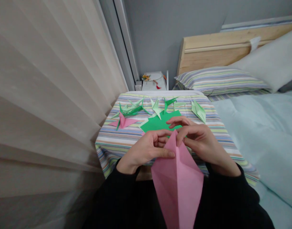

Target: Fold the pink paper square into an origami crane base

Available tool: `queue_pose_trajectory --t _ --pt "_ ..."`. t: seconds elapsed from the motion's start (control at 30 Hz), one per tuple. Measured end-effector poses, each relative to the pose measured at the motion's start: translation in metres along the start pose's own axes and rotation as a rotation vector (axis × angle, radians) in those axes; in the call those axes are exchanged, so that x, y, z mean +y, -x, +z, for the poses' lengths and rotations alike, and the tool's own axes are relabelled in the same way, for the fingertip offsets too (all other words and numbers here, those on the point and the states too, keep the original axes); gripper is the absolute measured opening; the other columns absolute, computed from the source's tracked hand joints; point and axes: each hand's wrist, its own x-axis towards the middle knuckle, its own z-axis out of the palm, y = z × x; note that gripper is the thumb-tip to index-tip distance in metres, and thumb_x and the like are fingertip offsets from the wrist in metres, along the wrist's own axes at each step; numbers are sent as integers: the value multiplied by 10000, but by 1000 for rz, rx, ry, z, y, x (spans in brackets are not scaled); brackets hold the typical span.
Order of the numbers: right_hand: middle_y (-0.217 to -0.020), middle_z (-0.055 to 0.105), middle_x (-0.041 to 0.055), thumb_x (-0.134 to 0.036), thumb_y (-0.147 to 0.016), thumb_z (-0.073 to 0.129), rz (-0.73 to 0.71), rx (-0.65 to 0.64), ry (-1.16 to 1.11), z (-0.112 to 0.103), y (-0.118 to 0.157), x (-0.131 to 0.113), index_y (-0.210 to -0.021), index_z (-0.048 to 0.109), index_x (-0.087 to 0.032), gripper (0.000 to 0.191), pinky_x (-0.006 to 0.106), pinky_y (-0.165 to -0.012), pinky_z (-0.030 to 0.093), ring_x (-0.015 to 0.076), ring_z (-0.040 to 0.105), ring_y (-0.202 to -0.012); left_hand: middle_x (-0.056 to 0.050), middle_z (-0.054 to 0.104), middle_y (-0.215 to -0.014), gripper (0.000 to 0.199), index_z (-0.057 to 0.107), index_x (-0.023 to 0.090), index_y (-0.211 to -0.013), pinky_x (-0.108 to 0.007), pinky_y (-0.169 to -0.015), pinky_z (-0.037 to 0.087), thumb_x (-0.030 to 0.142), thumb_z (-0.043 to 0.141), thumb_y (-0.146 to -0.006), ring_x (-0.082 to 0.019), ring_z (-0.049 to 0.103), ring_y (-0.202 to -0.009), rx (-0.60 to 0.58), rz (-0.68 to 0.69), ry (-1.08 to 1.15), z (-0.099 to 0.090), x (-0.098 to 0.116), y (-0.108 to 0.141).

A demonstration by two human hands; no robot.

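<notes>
Striped cloth (107, 135) over the table here, curtain (64, 79) to my left, bed (246, 127) to my right, and the pink paper (178, 181) hangs in front of me, off the table's near side, pointed end up; my left hand (148, 148) pinches it, thumb flat on the face, probably to steady the crease, while my right hand (200, 140) has fingertips closed at the tip, seemingly for fine control; green sheets (160, 124) lie just beyond my fingers, folded cranes crowd the far left, so the freer room is towards me
</notes>
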Motion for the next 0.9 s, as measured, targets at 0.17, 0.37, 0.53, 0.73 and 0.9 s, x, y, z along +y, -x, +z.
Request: queue_pose_trajectory --t 0.17,0.37,0.53,0.73,0.9 --pt "-1280 754 40 -304 -984 680 18 280 110 -17 7 -11 -997 796 -313 117 497 -1117 510 275 651 -1298 -57 811 -1040 409 802 197 -1043 -292 -839 564 245 965 -672 -192 747 -879 166 175 113 6 -5 -3" --pt "-1197 778 44 -276 -952 724 -48 378 525 -9 20 -49 -1142 738 -327 198 483 -1090 497 294 701 -1182 -22 794 -933 275 779 201 -896 -298 -824 566 272 950 -693 -178 705 -844 449 401 157 12 -8 -8" --pt "-1225 772 95 -186 -949 683 -195 228 780 21 12 -48 -1219 662 -275 285 528 -1038 485 329 702 -1168 6 732 -807 168 776 209 -820 -266 -775 521 320 897 -783 -142 637 -769 460 483 12 17 -13 -12" --pt "-1016 767 35 -169 -970 643 -104 171 631 19 9 -42 -1061 635 -264 132 437 -938 515 244 722 -971 -5 701 -805 141 757 209 -793 -290 -777 521 310 839 -847 -166 632 -794 422 525 -125 24 -7 -1" --pt "-896 732 6 -171 -967 644 -54 144 519 9 11 -47 -938 614 -258 96 351 -830 533 194 697 -846 -17 730 -838 109 791 219 -921 -258 -654 521 323 802 -886 -141 637 -702 378 551 -184 25 1 9"
